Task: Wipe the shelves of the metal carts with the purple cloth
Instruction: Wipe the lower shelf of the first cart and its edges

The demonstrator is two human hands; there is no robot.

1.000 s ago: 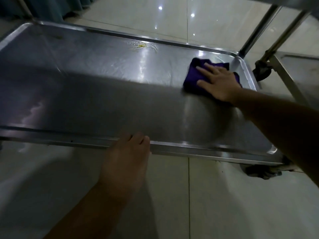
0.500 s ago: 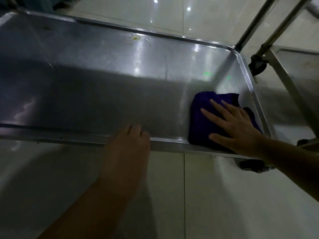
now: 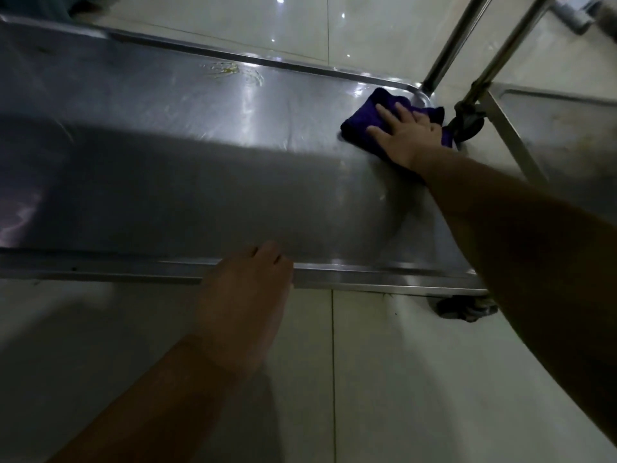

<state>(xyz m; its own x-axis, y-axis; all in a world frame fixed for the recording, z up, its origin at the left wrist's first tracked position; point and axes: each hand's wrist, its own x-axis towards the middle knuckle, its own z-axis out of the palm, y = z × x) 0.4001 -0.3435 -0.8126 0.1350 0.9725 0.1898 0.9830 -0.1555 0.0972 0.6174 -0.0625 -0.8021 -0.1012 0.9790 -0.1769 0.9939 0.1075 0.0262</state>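
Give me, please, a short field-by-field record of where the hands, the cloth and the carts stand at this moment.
shelf: metal cart shelf, low above the tiled floor
cloth: purple cloth, folded, in the far right corner of the shelf
right hand: right hand pressed flat on the cloth, fingers straight
left hand: left hand gripping the near rim of the shelf, fingertips curled over the edge
mark: yellowish smear near the far rim, not under the cloth
second cart: second cart to the right, beside the first
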